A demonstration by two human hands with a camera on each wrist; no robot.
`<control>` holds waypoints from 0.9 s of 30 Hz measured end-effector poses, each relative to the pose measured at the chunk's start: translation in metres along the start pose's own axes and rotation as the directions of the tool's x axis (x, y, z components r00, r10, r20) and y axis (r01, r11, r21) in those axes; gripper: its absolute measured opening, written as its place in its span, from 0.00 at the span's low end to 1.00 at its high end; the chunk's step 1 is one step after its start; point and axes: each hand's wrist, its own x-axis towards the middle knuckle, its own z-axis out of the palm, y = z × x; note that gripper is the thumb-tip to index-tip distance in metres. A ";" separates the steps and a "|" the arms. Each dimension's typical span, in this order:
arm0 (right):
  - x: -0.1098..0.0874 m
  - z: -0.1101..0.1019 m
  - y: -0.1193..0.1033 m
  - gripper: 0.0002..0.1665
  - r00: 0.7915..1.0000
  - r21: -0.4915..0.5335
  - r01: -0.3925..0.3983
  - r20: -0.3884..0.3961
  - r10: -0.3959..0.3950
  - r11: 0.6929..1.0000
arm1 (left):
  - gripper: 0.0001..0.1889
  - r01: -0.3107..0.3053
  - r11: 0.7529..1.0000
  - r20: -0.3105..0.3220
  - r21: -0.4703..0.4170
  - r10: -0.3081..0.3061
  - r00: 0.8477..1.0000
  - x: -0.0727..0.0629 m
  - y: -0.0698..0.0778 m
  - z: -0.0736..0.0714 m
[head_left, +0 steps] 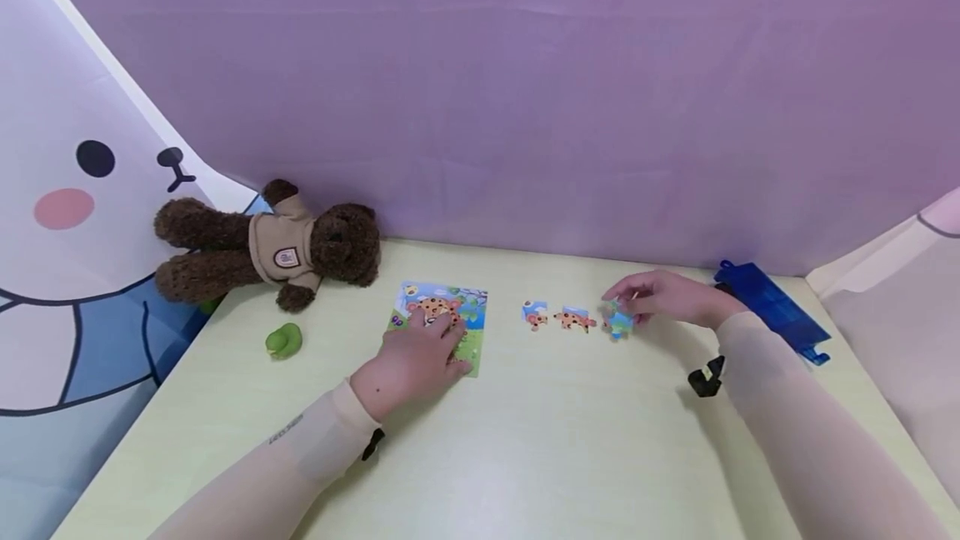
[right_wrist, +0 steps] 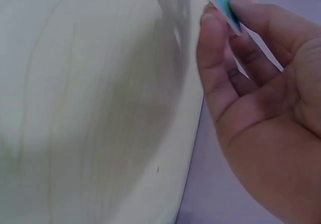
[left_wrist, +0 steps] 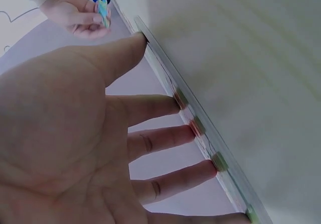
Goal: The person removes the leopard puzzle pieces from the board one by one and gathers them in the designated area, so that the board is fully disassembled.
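A leopard picture puzzle (head_left: pixel 472 315) lies flat on the table, and my left hand (head_left: pixel 420 359) rests on it. Its fingers are spread and fairly straight, their tips pressing along the puzzle surface in the left wrist view; the palm covers part of the picture. To the right, my right hand (head_left: pixel 670 298) pinches a blue-green puzzle piece (head_left: pixel 619 322) between thumb and fingers. That piece is held tilted off the tabletop in the right wrist view. Between the hands lie two loose pieces: a small one with a leopard ear (head_left: pixel 535 316) and a spotted one (head_left: pixel 575 319).
A brown teddy bear (head_left: pixel 281 244) lies at the back left, with a small green toy (head_left: pixel 284 342) in front of it. On the right, a blue plastic tray-like object (head_left: pixel 772 307) sits beyond my right wrist. A purple cloth (head_left: pixel 480 107) hangs behind the table.
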 end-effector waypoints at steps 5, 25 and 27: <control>0.001 0.002 0.007 0.20 0.998 -0.028 -0.031 0.052 0.033 0.999 | 0.38 -0.009 1.000 -0.006 -0.001 0.009 1.000 0.000 -0.002 0.002; 0.008 0.011 0.012 0.20 1.000 -0.061 -0.008 -0.018 0.007 0.998 | 0.38 -0.008 1.000 -0.002 0.028 0.008 1.000 0.000 0.000 -0.001; 0.007 0.012 0.012 0.20 0.999 -0.087 -0.001 -0.039 -0.002 0.996 | 0.38 -0.007 1.000 -0.002 0.030 0.007 1.000 0.000 0.000 -0.001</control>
